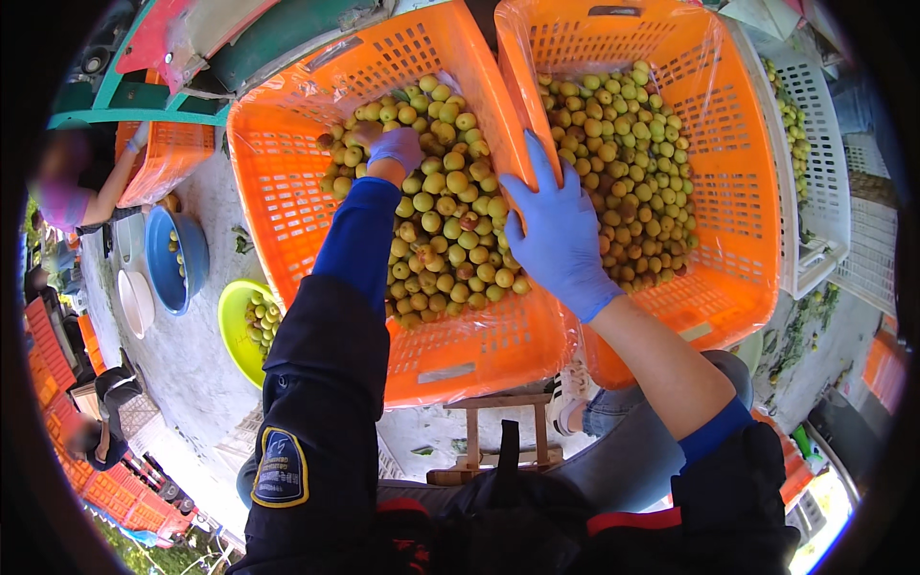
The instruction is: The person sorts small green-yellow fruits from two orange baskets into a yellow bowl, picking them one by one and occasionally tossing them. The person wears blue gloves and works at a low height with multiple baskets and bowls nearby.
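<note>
Two orange mesh crates [460, 359] stand side by side in front of me, lined with clear plastic. Small round yellow-green fruits [446, 206] fill the left crate, some of them browned; more of the same fruits [628, 163] lie in the right crate [733, 192]. My left hand [395, 149], in a bluish-purple glove, reaches down onto the far part of the left pile. Its fingers are closed at a blurred brownish fruit [365, 134]. My right hand [559, 235], in a blue glove, rests with fingers stretched out over the rims where the crates meet.
On the floor at left are a lime-green basin [235, 326] with fruits, a blue tub [187, 259] and a white bowl [135, 302]. A white crate [819, 192] adjoins on the right. A person [72, 182] works at another orange crate [168, 158]. A wooden stool [503, 431] stands below.
</note>
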`<state>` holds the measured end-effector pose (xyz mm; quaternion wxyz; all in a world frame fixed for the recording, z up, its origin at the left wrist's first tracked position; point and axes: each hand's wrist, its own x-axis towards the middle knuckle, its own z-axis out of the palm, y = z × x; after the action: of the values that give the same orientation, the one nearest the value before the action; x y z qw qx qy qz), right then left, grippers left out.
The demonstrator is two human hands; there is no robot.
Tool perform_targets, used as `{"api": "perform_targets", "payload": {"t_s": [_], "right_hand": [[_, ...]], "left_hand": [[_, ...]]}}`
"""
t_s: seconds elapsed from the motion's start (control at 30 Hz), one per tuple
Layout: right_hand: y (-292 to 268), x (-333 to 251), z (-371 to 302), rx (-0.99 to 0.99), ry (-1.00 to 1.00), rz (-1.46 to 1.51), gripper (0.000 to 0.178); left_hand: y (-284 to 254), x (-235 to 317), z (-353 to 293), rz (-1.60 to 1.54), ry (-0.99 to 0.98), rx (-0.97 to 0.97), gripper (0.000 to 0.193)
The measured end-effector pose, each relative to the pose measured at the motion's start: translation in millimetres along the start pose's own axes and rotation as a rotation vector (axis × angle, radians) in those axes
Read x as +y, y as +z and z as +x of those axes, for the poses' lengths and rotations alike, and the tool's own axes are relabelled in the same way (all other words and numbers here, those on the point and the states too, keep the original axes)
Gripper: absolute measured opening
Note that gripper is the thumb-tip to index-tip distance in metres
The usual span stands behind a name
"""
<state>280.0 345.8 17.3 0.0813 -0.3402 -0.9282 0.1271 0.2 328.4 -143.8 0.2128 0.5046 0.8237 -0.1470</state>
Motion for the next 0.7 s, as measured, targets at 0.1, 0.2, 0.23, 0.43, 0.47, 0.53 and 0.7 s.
{"api": "perform_targets", "payload": {"t_s": [0.1,0.2,0.23,0.43,0.47,0.53,0.7], "right_hand": [[0.0,4.3,-0.2,0.005,0.007,-0.001,0.035],[-0.1,1.8,0.0,-0.004,0.012,-0.003,0.035],[0.5,0.3,0.2,-0.003,0.004,0.001,0.036],[3.8,1.0,-0.4,0.005,0.0,-0.01,0.037],[4.3,1.2,-0.5,0.008,0.0,-0.013,0.037],[3.2,1.8,-0.2,-0.025,0.011,-0.011,0.037],[-0.8,1.1,-0.1,-0.107,0.037,0.009,0.038]], "left_hand": [[-11.2,7.4,-11.4,-0.074,0.006,-0.028,0.028],[-1.9,3.3,-12.8,-0.349,-0.034,0.171,0.032],[-0.3,3.0,-10.2,-0.407,-0.025,0.169,0.033],[-0.1,34.1,1.1,-0.29,0.029,0.174,0.033],[0.1,37.7,0.7,-0.271,0.035,0.143,0.033],[-1.0,42.8,0.9,-0.23,0.047,0.087,0.035],[-1.2,43.2,-0.9,-0.219,0.06,0.056,0.045]]}}
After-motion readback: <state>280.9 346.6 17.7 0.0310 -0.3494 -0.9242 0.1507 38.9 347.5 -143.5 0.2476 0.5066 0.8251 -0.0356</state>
